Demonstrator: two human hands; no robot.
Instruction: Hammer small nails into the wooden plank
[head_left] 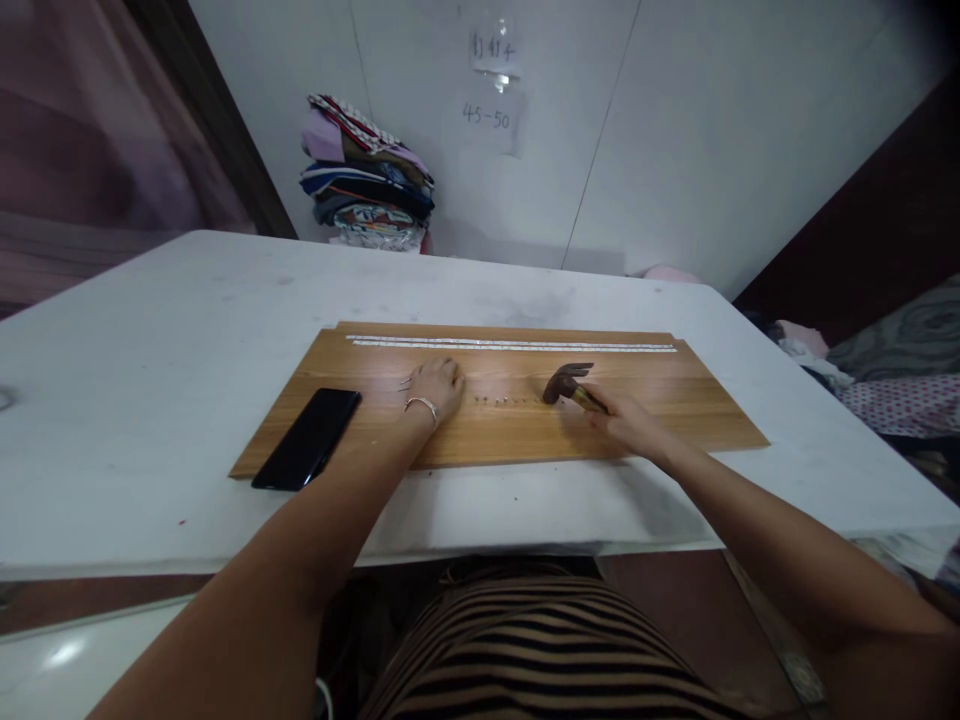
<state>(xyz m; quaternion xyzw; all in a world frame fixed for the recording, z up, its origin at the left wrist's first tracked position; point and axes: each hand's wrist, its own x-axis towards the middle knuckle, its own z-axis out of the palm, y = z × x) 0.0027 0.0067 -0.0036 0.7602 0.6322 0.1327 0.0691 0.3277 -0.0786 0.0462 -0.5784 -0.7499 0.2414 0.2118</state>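
Hammer [563,386] beside small nails [496,401]

The hands are apart: right hand [621,420] clamped round the hammer's handle, left hand [439,388] palm-down on the wooden board [675,405], left of the nails, its hold hidden. A misaimed blow could bruise that left hand or bend a nail. Farther out, a phone [309,438] overlaps the board's front edge above the table [165,400]; vibration might shift it.

Up on the white wall [675,120], "45-50" reads clearly on the lower paper [491,122], handwritten "钉钉子" on the upper sheet [494,52]!
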